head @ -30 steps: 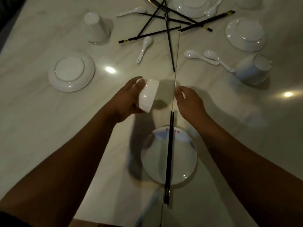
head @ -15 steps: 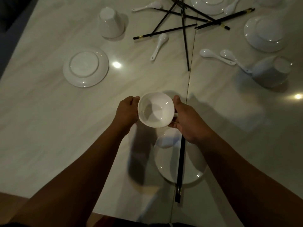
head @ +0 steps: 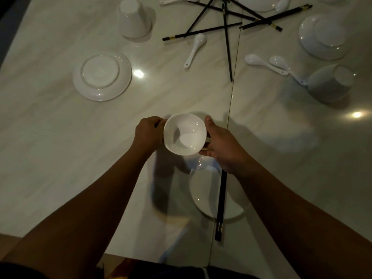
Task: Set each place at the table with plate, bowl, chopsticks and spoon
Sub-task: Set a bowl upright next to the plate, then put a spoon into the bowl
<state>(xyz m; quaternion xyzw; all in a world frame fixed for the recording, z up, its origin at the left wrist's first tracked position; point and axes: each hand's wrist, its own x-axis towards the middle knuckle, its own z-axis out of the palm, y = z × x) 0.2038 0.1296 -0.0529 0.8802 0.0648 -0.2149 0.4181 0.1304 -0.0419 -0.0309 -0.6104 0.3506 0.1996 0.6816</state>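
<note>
The left hand curls round one wall of the small white bowl. The right hand grips the other wall, thumb up along the rim. The bowl is round, glossy glazed china, mouth up, just past the far edge of a smooth white plate. Slim black chopsticks lie straight across that plate. The table is pale, polished and faintly veined. Farther off sit an overturned plate, an upside-down bowl, a crossed heap of black sticks and a curved white spoon.
</note>
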